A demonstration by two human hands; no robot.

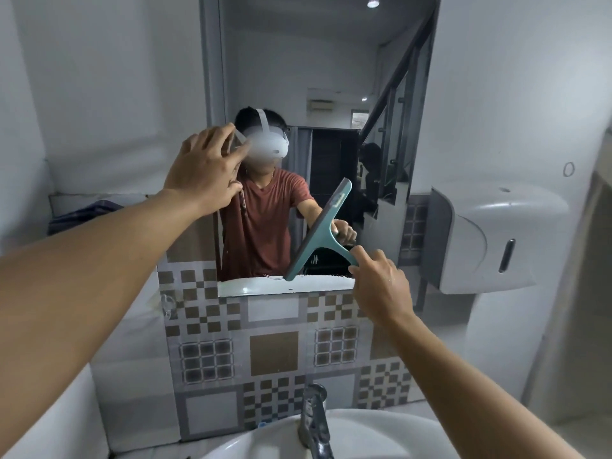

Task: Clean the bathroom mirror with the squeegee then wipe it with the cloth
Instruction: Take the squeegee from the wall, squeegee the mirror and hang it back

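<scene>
One cloth (82, 215), dark blue, lies bunched on a ledge at nine o'clock, against the white wall and well apart from everything else in use. It is partly hidden behind the left forearm.

Two hands are up. The left hand (203, 170) sits at about eleven o'clock, fingers spread and loose, gripping nothing; its fingertips reach the left edge of the one mirror (331, 77), though real contact with the glass cannot be judged. This hand and its wrist cover part of the mirror's left side.

One squeegee (319, 231), teal, lies against the lower glass near the centre, its blade running on a slant from one o'clock down to seven o'clock, the lower tip at the mirror's bottom edge. The right hand (381, 286), at four o'clock from the blade, grasps the handle, thumb and forefinger pinched round its end. A reflected person in a red shirt shows behind the tool.

Below the mirror is a wall of patterned tiles (275, 349). At six o'clock stand one metal tap (314, 422) and one white basin (381, 435). At three o'clock one white dispenser (490, 236) hangs on the wall, just beside the mirror's right edge.
</scene>
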